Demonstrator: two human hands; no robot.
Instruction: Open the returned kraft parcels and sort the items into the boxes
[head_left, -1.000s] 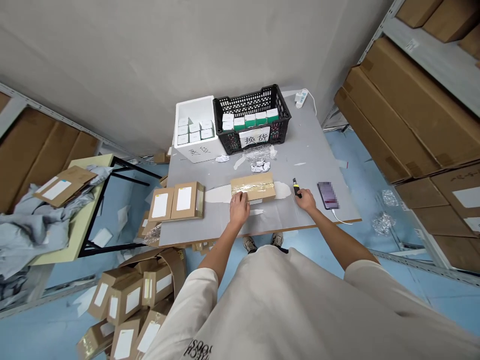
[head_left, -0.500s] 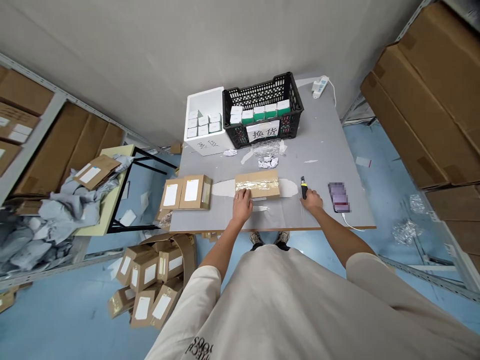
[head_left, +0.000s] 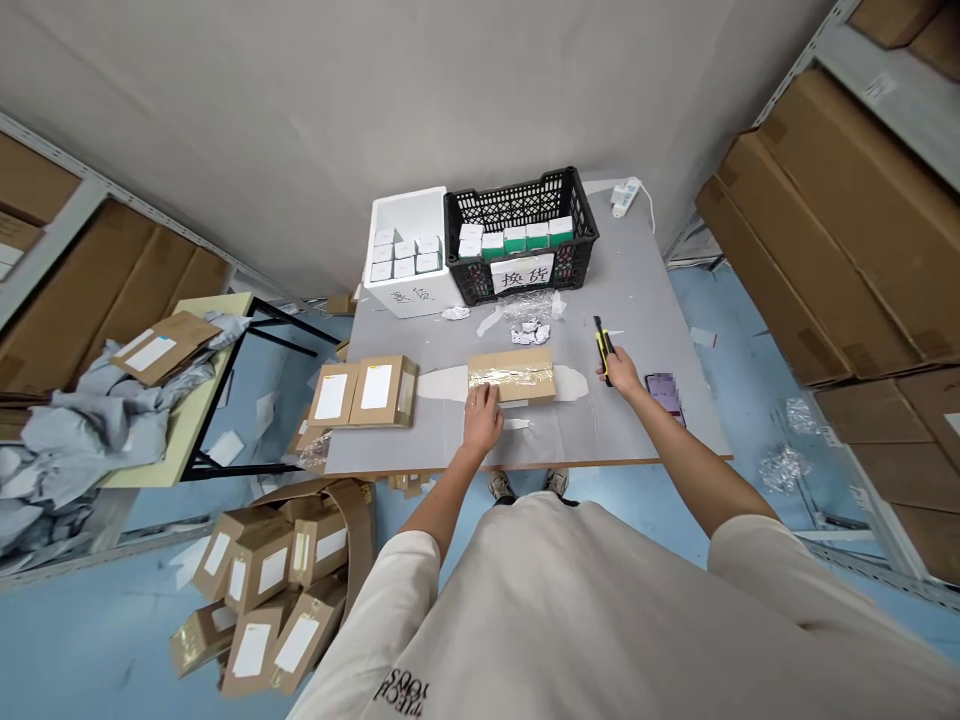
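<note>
A small cardboard box [head_left: 525, 372] lies on the grey table, with shiny clear tape along its top. My left hand [head_left: 482, 415] holds it by the near left edge, fingers bent over onto the top; the thumb's contact is hard to make out. To the right of the box, my right hand [head_left: 621, 372] is closed around a yellow and black utility knife [head_left: 602, 345]. The knife points away from me, apart from the box. Whether its blade is out is too small to tell. A phone [head_left: 664, 396] lies near my right wrist, partly behind the forearm.
Two labelled cardboard boxes [head_left: 377, 390] sit at the table's left. Behind are a white foam bin [head_left: 409, 296] and a black crate [head_left: 517, 200], both holding small cartons. Crumpled paper [head_left: 530, 333] and a power strip [head_left: 624, 197] lie on the table. Parcels [head_left: 274, 570] fill a floor container.
My right hand has lifted the utility knife and moved it forward, away from the table's front edge. My left hand stays on the box. The view has shifted slightly.
</note>
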